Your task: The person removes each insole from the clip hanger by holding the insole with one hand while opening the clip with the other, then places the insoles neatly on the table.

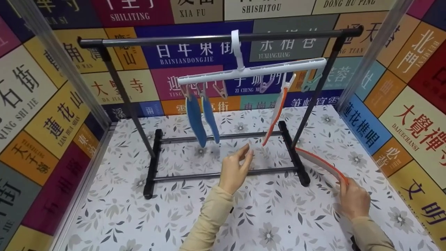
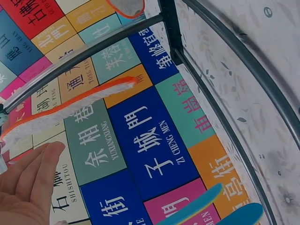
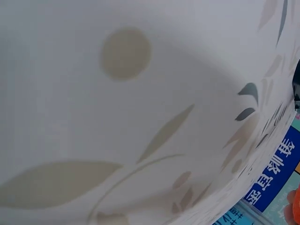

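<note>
My right hand (image 1: pixel 355 200) pinches the near end of an orange-edged insole (image 1: pixel 322 162), whose far end points toward the rack's right foot. In the right wrist view only a strip of orange (image 3: pixel 297 204) and a fingertip show at the edge. My left hand (image 1: pixel 237 169) is raised near the rack's front bar, empty, fingers loosely extended. Beyond it a second orange-edged insole (image 1: pixel 277 116) hangs from a clip; the left wrist view shows this hanging insole (image 2: pixel 70 107) above my left fingers (image 2: pixel 40 173). Two blue insoles (image 1: pixel 195 122) hang side by side on the left.
A white clip hanger (image 1: pixel 251 72) hooks over the top bar of a dark metal rack (image 1: pixel 156 41). Pink clips (image 1: pixel 220 91) and a green clip (image 1: pixel 311 83) dangle without insoles. The rack stands on a leaf-patterned tabletop (image 1: pixel 268 216), with sign-printed walls behind and at the sides.
</note>
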The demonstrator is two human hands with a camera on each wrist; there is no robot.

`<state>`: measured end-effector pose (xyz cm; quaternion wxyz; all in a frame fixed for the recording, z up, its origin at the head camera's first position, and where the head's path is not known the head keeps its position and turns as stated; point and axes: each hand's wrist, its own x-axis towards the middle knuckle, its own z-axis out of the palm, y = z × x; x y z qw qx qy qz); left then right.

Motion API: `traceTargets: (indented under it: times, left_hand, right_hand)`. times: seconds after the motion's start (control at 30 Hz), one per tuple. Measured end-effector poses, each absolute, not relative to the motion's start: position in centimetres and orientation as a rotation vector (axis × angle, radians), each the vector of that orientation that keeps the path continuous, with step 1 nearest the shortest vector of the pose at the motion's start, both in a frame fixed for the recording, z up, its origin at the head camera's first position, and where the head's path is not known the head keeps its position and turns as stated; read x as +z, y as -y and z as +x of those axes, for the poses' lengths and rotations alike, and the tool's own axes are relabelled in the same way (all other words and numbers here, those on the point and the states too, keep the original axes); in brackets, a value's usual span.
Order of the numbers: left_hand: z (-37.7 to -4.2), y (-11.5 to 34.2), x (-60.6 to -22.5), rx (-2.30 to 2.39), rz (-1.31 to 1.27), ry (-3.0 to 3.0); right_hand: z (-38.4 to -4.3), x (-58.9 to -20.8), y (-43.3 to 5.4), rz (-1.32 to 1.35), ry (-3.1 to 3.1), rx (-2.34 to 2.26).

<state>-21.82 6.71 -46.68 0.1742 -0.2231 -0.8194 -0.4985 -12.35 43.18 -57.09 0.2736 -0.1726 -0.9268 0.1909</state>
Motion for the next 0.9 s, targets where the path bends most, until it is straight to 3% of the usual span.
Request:
traceTargets:
  times: [0.47, 0.9]
  left_hand:
    - [-22.1, -5.4, -48.0, -1.427, -0.510, 2.396]
    - [-21.9, -5.0, -48.8, -1.463, -0.505, 2.358]
  right_hand:
    - [-12.5, -57.7, -45.2, -0.495, 2.521, 0.413]
    - [-15.5, -58.1, -44.2, -0.416, 2.548, 0.345]
